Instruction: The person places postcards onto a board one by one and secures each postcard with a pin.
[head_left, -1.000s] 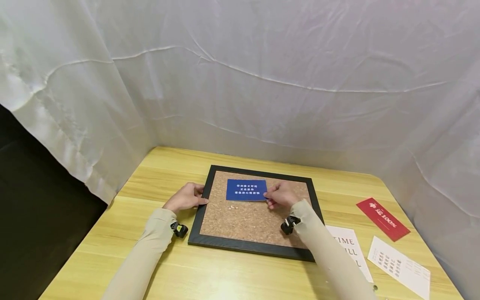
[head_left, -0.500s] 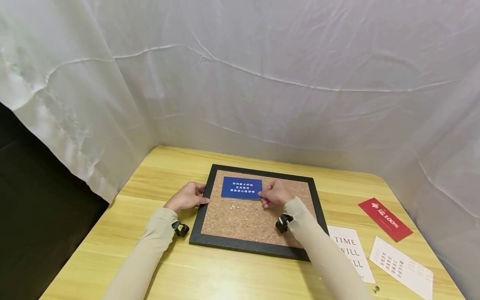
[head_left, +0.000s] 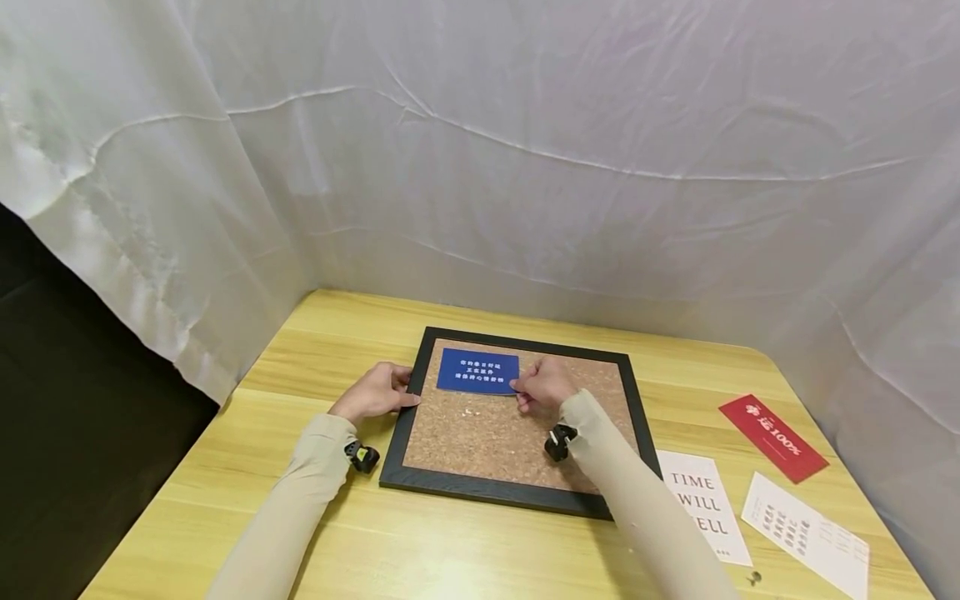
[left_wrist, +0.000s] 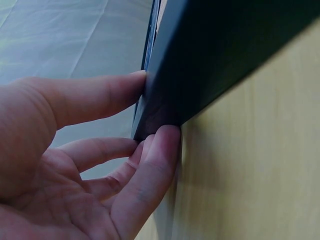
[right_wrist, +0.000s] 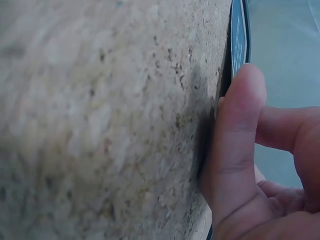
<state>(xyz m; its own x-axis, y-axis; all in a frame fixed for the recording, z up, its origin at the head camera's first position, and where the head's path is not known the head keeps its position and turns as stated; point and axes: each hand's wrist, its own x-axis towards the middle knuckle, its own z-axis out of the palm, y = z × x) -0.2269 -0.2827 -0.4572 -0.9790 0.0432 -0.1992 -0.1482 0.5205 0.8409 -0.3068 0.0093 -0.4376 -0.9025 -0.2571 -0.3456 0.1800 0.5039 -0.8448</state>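
Now we slide the blue card [head_left: 477, 372] up-left across the cork board [head_left: 517, 429], right hand [head_left: 546, 385] pinching its corner; left hand [head_left: 372, 393] grips the frame, steadying.

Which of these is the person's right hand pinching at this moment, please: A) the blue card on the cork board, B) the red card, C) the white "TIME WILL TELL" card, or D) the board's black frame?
A: in the head view the right hand pinches the right edge of the blue card on the cork board, while the left hand holds the board's left frame edge.
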